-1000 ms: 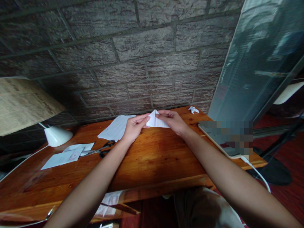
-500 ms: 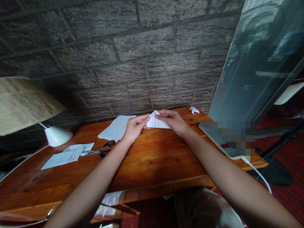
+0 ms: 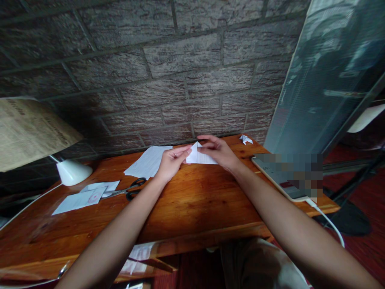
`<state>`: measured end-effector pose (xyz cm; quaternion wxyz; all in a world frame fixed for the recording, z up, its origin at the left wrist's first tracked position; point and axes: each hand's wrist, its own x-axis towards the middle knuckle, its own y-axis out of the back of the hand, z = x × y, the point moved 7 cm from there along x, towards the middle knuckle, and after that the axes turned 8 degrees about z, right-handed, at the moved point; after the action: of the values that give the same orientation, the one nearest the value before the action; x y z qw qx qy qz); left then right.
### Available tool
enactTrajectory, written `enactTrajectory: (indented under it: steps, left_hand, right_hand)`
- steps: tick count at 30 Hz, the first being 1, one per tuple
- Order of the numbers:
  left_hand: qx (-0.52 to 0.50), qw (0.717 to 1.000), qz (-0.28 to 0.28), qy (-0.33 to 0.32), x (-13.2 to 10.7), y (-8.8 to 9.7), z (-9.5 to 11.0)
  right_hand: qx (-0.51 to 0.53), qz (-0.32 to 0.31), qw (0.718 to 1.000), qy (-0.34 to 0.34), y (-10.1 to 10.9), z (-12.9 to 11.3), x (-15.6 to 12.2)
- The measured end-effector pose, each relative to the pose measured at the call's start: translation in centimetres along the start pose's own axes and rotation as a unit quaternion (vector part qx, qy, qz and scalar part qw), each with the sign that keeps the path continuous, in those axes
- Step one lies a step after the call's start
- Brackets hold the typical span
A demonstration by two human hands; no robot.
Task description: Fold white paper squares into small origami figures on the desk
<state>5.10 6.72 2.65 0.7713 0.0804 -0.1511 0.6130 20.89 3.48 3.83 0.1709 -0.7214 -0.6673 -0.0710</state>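
A small white sheet of folded paper with a pointed top stands just above the wooden table, between my hands. My left hand pinches its left edge between thumb and fingers. At its right side, my right hand has the thumb across the front of the paper, with the index finger raised above it. The other right fingers are partly hidden, and the paper's right corner reaches towards the palm.
Printed sheets lie behind my left forearm. Black-handled scissors rest by cut paper pieces and a lamp. At the right are a small folded paper figure and a tablet with a white cable.
My right index finger has lifted away from the paper's top, widening the gap to the thumb. The folded paper has shifted very slightly; my left hand keeps its pinch.
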Motion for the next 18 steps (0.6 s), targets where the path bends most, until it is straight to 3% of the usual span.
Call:
enactTrajectory:
  steps: [4, 12, 15, 18]
  left_hand:
    - [0.007, 1.0, 0.005, -0.005, -0.1, 0.0, 0.5]
    - [0.023, 1.0, -0.01, -0.01, 0.0, 0.0, 0.7]
    - [-0.021, 0.999, -0.029, 0.029, 0.1, -0.1, 0.1]
    - [-0.07, 0.989, -0.084, 0.096, -0.1, -0.6, -0.5]
  right_hand:
    - [-0.036, -0.019, 0.998, 0.037, -0.1, -0.6, -0.1]
    - [-0.042, -0.072, 0.996, 0.028, -0.7, -0.8, -0.6]
    - [-0.03, -0.059, 0.998, 0.016, -0.6, -0.5, -0.4]
    - [-0.028, -0.044, 0.999, 0.009, -0.3, -0.4, -0.2]
